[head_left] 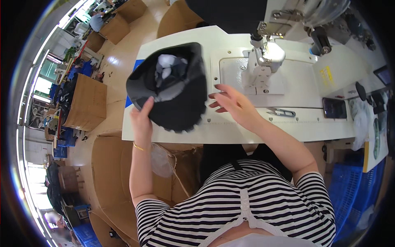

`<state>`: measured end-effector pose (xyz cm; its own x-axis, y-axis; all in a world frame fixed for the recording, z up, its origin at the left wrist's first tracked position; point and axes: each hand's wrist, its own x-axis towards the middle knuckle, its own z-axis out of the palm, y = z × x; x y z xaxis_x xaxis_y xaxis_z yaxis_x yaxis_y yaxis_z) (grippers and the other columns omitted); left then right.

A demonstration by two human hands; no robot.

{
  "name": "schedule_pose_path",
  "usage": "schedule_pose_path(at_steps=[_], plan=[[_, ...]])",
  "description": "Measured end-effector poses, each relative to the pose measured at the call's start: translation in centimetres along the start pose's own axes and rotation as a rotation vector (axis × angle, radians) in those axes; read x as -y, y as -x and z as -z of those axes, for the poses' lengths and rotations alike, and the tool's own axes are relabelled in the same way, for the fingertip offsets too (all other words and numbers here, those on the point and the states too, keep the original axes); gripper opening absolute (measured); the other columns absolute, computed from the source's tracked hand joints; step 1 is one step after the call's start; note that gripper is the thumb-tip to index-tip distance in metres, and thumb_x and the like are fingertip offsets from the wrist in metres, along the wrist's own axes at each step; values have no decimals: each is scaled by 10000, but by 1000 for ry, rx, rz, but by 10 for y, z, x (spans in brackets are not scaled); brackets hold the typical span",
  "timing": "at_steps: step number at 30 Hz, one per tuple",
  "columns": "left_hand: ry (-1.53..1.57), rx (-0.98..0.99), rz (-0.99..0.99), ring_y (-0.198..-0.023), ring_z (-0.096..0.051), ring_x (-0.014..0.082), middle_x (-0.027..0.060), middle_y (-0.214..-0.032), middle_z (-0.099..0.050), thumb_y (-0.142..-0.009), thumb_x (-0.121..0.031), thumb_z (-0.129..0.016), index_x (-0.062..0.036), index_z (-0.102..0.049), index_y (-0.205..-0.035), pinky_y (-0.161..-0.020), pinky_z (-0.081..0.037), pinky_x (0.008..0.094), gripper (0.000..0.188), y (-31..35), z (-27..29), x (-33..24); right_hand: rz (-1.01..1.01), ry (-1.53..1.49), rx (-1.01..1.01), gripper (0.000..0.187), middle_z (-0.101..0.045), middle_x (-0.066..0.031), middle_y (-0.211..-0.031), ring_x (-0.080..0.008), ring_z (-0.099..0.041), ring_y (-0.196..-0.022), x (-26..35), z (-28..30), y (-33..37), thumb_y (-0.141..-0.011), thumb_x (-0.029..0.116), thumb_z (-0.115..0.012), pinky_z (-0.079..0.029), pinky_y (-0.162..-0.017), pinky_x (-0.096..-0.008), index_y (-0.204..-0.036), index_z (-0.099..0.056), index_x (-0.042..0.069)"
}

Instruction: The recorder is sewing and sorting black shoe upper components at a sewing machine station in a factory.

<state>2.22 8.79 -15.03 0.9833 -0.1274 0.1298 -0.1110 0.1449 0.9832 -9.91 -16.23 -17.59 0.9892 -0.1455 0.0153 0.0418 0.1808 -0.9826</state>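
Note:
My left hand (142,117) grips the near left edge of a black hat-shaped fabric piece (177,107), thumb on top and the other fingers hidden beneath it. The piece is held over the left end of the white sewing table (242,138), its hollow side facing up. White and grey material (168,66) shows inside the hollow, and the near edge looks wavy and a little blurred. Just right of the piece is my right hand (230,103), fingers spread and holding nothing. The sewing machine head (265,61) stands beyond my right hand.
Small thread snips (282,112) and a dark phone (334,108) lie on the table to the right. An open cardboard box (111,160) stands below the table's left end. Blue plastic crates (349,197) are at the lower right. Another person (96,20) sits far off at upper left.

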Motion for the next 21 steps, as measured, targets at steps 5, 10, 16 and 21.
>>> schedule_pose_path(at_steps=[5,10,16,21], plan=[[64,95,66,-947,-604,155,99,-1070,-640,-889,-206,-631,43,-604,-1100,-872,-466,302,326,51,-21,22,100,-91,50,269,-572,-2,-911,-36,-503,-761,4,-2,11,-916,157,-571,-436,-640,-211,-1121,-502,-2],[598,584,203,-1276,-417,284,134,-1383,-431,-933,-427,-479,-23,-334,-1384,-1075,-322,430,623,83,-39,29,121,-192,-38,203,-576,16,-886,-26,-496,-757,25,12,33,-928,123,-541,-424,-633,-196,-1094,-518,8],[323,472,140,-1029,-601,236,137,-1128,-618,-792,51,-521,55,-570,-1140,-901,-473,342,352,98,-85,-8,158,-75,-60,193,-567,33,-849,-18,-494,-770,23,40,40,-950,161,-520,-417,-639,-187,-1070,-533,10],[370,447,81,-1038,-597,237,137,-1128,-616,-776,66,-511,44,-571,-1139,-905,-470,340,369,86,-100,-15,58,-249,-15,218,-597,-44,-860,-86,-586,-691,48,38,62,-979,157,-440,-490,-608,-229,-1084,-508,-23]])
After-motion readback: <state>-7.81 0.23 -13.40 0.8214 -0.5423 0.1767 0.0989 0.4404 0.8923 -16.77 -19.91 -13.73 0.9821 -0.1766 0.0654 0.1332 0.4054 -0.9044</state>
